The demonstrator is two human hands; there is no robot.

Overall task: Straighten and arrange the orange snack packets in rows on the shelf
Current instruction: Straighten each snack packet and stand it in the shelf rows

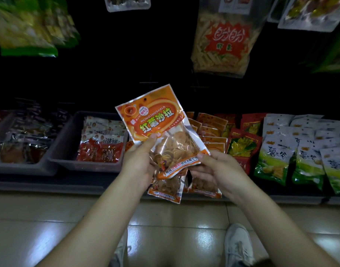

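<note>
Left hand [139, 160], right hand [215, 170] pinch orange packet [157, 120].

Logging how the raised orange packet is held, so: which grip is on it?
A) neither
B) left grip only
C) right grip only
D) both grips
D: the left grip presses its thumb on the left edge of the orange packet, and the right grip pinches its lower right corner.

Orange packet [157, 120], green lettering; grey tub [69, 143]; white-green bags [275, 157].

Orange snack packet [161, 130], tilted, above shelf [49, 185]
</note>
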